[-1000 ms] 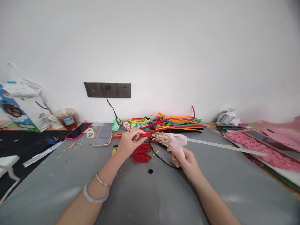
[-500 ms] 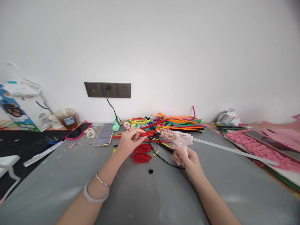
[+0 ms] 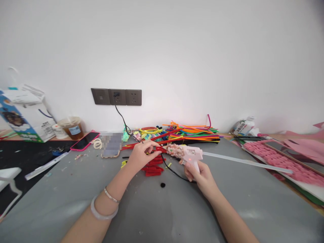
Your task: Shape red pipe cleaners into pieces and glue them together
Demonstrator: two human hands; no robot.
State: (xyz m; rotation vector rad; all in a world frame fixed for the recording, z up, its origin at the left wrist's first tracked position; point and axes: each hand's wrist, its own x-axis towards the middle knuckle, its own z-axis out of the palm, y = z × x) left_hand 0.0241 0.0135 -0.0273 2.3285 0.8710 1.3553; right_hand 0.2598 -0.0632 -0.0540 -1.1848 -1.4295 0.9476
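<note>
My left hand [image 3: 140, 157] pinches a small red pipe-cleaner piece [image 3: 159, 148] just above the grey table [image 3: 157, 212]. My right hand [image 3: 198, 173] grips the handle of a pink hot glue gun [image 3: 188, 153], whose crusted nozzle touches that red piece. A long clear glue stick [image 3: 246, 162] juts out of the gun's back toward the right. The gun's black cord [image 3: 174, 171] loops on the table and runs up to the wall socket [image 3: 116, 97]. Several folded red pieces [image 3: 152, 167] lie below my left hand.
A heap of coloured pipe cleaners [image 3: 186, 132] lies by the wall. Two phones [image 3: 84, 141] [image 3: 111, 145] rest at left, near a lidded drink cup [image 3: 71, 127] and a carton [image 3: 21, 116]. A pink foam sheet [image 3: 283, 162] and a bottle [image 3: 242, 126] sit at right.
The glue gun drew back right and up, then came back left so its nozzle meets the red piece. My left hand stayed nearly in place.
</note>
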